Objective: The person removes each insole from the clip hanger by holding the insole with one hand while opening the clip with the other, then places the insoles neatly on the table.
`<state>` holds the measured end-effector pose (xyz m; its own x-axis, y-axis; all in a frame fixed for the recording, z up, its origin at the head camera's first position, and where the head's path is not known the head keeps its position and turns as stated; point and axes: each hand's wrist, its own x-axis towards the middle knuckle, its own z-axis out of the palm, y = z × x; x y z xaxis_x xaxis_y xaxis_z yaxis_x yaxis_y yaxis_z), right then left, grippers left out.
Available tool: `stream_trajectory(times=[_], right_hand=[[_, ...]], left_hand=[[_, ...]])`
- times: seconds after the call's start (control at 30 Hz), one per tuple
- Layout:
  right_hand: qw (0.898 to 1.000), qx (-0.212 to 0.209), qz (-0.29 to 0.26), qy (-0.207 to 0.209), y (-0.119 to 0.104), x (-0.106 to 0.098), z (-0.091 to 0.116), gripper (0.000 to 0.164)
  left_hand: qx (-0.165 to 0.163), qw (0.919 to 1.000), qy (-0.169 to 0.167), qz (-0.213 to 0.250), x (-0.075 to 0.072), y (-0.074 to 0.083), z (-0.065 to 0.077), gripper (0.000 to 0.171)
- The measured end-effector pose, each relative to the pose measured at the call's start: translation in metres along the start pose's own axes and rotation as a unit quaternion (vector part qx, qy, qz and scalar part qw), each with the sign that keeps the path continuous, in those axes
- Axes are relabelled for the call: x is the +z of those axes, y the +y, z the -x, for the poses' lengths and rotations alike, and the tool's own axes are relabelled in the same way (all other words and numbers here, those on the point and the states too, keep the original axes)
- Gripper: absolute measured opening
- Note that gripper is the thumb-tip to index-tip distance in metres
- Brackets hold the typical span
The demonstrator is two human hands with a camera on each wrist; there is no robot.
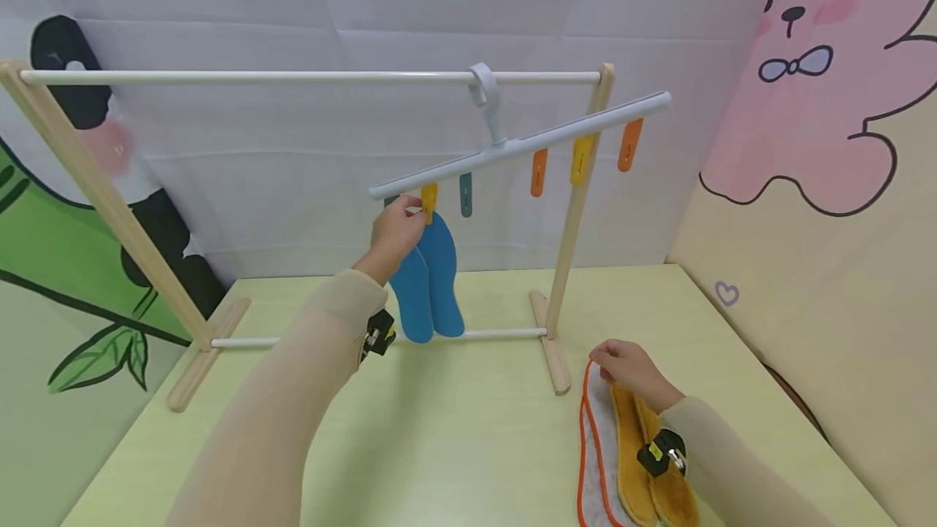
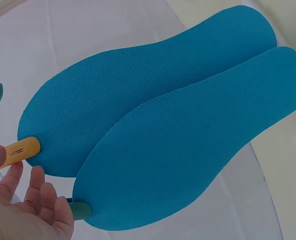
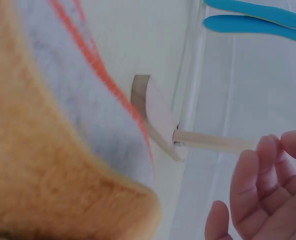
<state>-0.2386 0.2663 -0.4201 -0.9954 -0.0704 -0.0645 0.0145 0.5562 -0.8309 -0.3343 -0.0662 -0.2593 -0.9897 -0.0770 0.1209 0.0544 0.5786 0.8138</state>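
Note:
My left hand (image 1: 395, 236) pinches a yellow clip (image 2: 22, 150) between thumb and index finger, its other fingers loosely bent. That clip sits at the end of one blue insole (image 2: 123, 90). A second blue insole (image 2: 188, 155), overlapping the first, hangs from a dark teal clip (image 2: 81, 210) beside the fingers. Both clips are on a white hanger (image 1: 512, 151), which tilts down to the left. On the right, my right hand (image 1: 631, 371), its fingers loosely bent and holding nothing, is over the tips of grey insoles with orange edging (image 1: 600, 421). Brown-yellow insoles (image 1: 635, 462) lie beside them, partly under the wrist.
The hanger's hook (image 1: 483, 88) is at the top white rail (image 1: 293, 77) of a wooden-legged rack. More clips hang along the hanger: a teal clip (image 1: 465, 195), an orange clip (image 1: 538, 173), a yellow clip (image 1: 581, 159) and another orange clip (image 1: 629, 145). A rack foot (image 1: 551, 348) stands left of the right hand.

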Motion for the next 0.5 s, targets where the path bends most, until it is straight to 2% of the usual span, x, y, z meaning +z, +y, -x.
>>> stream_trajectory(times=[0.3, 0.5], right_hand=[[0.998, -0.052, -0.010, -0.014, -0.023, 0.007, -0.009, 0.019], [0.998, -0.054, -0.021, -0.014, -0.044, 0.010, -0.014, 0.019]], left_hand=[[0.013, 0.9999, -0.007, 0.003, -0.003, -0.001, 0.003, 0.037], [0.025, 0.9997, -0.002, 0.002, -0.006, 0.000, 0.008, 0.036]])
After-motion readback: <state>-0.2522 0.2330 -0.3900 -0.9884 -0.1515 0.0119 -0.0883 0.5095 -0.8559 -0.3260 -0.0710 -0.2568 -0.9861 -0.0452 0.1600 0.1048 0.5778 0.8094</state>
